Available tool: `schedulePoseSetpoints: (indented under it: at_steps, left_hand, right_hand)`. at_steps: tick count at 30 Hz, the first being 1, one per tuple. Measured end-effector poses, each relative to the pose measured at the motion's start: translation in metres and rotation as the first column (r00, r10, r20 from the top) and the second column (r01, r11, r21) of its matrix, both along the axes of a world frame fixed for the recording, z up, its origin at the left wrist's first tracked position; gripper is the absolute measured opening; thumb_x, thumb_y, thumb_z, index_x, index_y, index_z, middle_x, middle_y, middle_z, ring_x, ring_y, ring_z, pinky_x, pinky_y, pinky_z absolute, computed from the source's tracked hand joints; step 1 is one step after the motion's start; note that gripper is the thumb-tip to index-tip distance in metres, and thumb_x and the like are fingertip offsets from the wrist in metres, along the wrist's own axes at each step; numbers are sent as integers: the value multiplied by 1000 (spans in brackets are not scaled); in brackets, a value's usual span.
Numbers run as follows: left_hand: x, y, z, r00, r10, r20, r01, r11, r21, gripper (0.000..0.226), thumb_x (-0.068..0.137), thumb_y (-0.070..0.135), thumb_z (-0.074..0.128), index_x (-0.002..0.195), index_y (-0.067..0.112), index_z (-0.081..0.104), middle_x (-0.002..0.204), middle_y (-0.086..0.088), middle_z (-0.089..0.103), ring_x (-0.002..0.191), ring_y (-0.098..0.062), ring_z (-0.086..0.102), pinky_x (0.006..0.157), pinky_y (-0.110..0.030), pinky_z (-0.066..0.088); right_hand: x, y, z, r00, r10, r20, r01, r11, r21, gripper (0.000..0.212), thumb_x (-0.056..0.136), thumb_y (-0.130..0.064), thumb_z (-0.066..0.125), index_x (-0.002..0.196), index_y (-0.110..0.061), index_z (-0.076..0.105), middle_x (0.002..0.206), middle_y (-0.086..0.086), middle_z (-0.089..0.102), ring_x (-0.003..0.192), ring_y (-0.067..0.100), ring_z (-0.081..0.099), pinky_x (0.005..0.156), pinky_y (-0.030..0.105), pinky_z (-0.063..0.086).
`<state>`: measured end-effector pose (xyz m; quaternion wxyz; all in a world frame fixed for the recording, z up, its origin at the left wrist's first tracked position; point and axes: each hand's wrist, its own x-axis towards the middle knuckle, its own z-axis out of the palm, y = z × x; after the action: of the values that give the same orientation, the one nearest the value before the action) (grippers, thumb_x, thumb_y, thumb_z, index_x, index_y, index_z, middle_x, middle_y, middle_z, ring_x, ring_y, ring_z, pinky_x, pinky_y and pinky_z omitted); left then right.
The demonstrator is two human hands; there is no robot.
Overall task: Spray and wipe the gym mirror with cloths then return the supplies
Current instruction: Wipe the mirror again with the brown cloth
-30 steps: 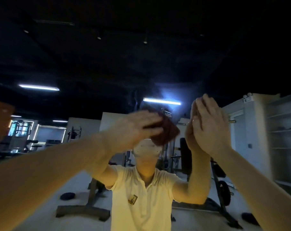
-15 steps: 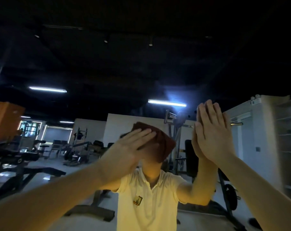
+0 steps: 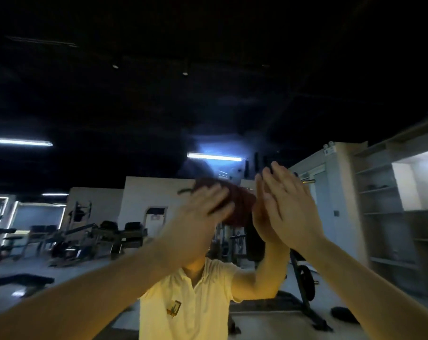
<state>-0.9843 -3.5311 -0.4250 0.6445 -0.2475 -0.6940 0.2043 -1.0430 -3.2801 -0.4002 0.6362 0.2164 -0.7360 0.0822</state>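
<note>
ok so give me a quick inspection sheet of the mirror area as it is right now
surface: large gym wall mirror, with a hazy patch around the reflected strip light
job's things: dark red-brown cloth pressed against the glass; no spray bottle in view
clutter: nothing seen
grippers: left hand presses the cloth with straight fingers; right hand lies flat on the glass and holds nothing
cables: nothing seen
surroundings: dim gym in reflection, with dark weight benches at left and white open shelving at right
</note>
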Motion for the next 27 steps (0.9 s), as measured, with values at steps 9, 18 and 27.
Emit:
schedulePoseSetpoints:
  at_steps: [9,18,27]
  left_hand:
    - [-1,-39,122,987,71,-147,-36,972,231,61,98,22,65,153,28,41,158,-13,43,145,-34,43,120,-55,37]
    - [-23,57,26,996,-94,-8,95,989,113,57,89,17,63,145,21,56,156,-15,49,146,-34,44,120,-56,32]
    - [-7,26,139,993,73,-92,-53,978,203,50,103,28,50,152,25,49,162,-11,40,148,-33,38,125,-49,25]
  right_hand:
    - [-42,41,33,989,-144,30,147,980,-133,71,104,-56,-10,165,-22,0,173,6,-2,160,25,-7,129,50,3]
    - [-48,41,29,994,-109,-18,106,987,-121,65,108,-52,4,165,-21,0,173,9,-1,159,26,-7,129,53,5]
    - [-47,42,24,991,-131,-36,127,987,-103,71,106,-58,-5,165,-19,0,173,10,-3,160,28,-7,128,55,7]
